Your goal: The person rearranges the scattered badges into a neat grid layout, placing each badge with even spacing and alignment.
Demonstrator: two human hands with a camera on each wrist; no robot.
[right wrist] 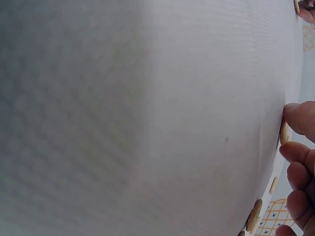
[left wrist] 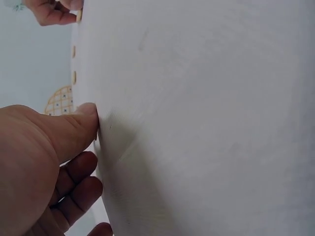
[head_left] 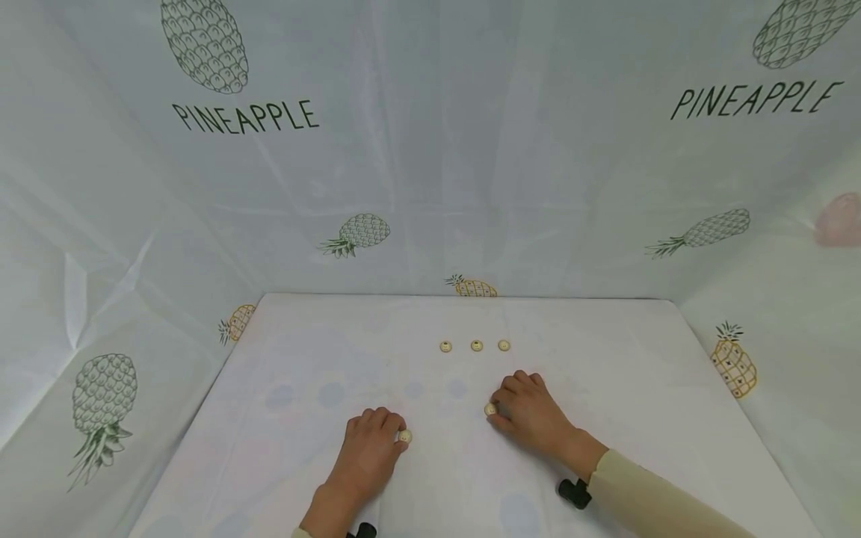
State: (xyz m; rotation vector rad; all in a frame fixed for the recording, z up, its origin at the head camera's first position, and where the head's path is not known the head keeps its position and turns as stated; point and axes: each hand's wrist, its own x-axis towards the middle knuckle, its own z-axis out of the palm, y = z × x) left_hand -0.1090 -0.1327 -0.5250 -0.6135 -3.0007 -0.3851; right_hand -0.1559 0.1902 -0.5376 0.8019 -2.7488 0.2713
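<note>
Close to the middle of the white table, my left hand [head_left: 368, 453] pinches a small round pale wooden disc [head_left: 404, 436] at its edge between thumb and fingers. In the left wrist view the thumb mostly hides that disc. Farther right, my right hand [head_left: 531, 415] has its thumb and index finger on opposite edges of a similar disc [head_left: 490, 409]. The right wrist view shows this disc [right wrist: 284, 132] lying low against the tabletop, its other fingers curled beside it. Dark marks on the discs are too small to read.
Three more such discs form a row beyond the hands: a left one [head_left: 446, 347], a middle one [head_left: 477, 345] and a right one [head_left: 504, 345]. The table [head_left: 605, 336] meets a pineapple-print curtain [head_left: 572, 172] at its back and sides.
</note>
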